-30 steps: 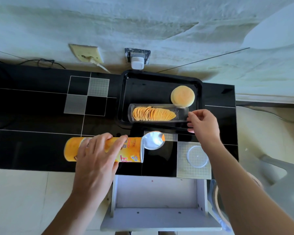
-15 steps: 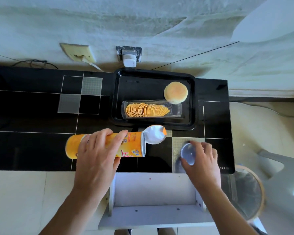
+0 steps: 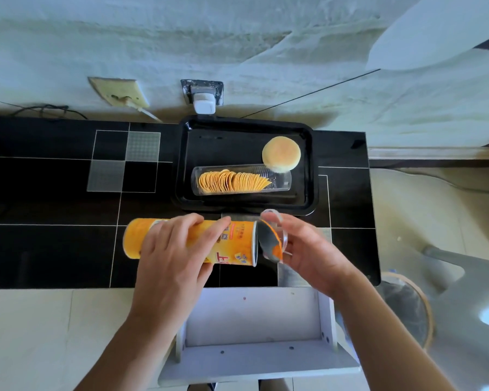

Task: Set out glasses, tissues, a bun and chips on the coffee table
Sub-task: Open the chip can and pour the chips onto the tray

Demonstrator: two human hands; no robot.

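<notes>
Recapping: near the coffee table's [image 3: 54,249] front edge, the chip can [image 3: 237,244] is being gripped by the left hand [image 3: 172,249]; the clear lid [image 3: 274,235], pinched in the right hand [image 3: 308,249], should be pressed on squarely.

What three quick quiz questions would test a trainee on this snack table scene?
1. True or false: the bun sits inside the black tray.
2. Which hand grips the orange chip can: A left, B right?
3. What does the right hand hold at the can's open end?

Key: 1 true. 2 A, the left hand. 3 The clear plastic lid.
</notes>
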